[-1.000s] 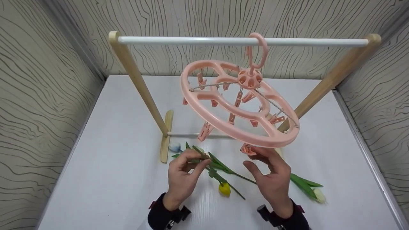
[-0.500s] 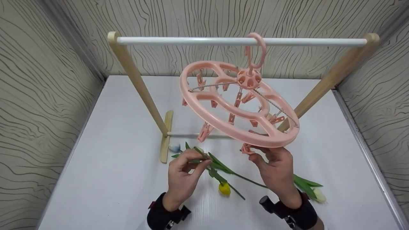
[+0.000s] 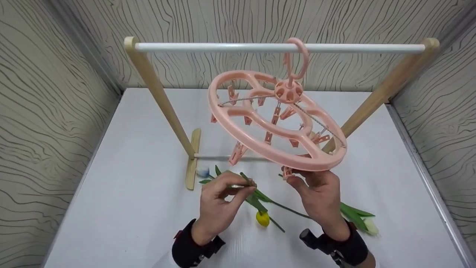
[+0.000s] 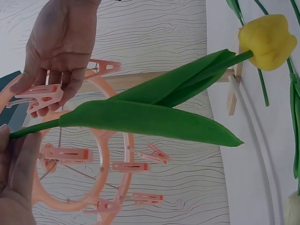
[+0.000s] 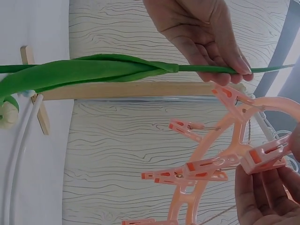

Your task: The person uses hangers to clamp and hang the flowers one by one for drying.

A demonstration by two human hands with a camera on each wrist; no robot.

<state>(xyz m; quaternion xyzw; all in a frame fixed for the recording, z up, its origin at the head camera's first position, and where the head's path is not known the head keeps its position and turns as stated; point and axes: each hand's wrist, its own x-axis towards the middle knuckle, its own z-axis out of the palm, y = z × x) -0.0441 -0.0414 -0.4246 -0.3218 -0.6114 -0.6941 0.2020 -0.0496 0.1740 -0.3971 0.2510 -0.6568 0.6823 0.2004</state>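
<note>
My left hand [image 3: 219, 203] pinches the stem of a yellow tulip [image 3: 262, 219], whose flower head points down. In the left wrist view its green leaves [image 4: 154, 119] spread along the stem. To the right, my right hand [image 3: 321, 197] pinches a pink clothespin [image 3: 287, 173] between thumb and fingers. That clothespin hangs from the front rim of a round pink clip hanger [image 3: 316, 163], which tilts down toward the right. In the right wrist view, the pinched clothespin [image 5: 267, 152] is apart from the tulip stem [image 5: 206, 69].
The hanger hooks over the white bar [image 3: 223, 47] of a wooden-legged rack [image 3: 160, 96]. Several other clothespins dangle around it, one [image 3: 238, 153] at the front left. On the white table [image 3: 122, 208] lie a blue-white tulip [image 3: 203, 171] and a white tulip [image 3: 371, 226].
My right thumb has come up onto the clothespin and now pinches it. My left hand has shifted slightly right with the yellow tulip, bringing the stem nearer the clothespin.
</note>
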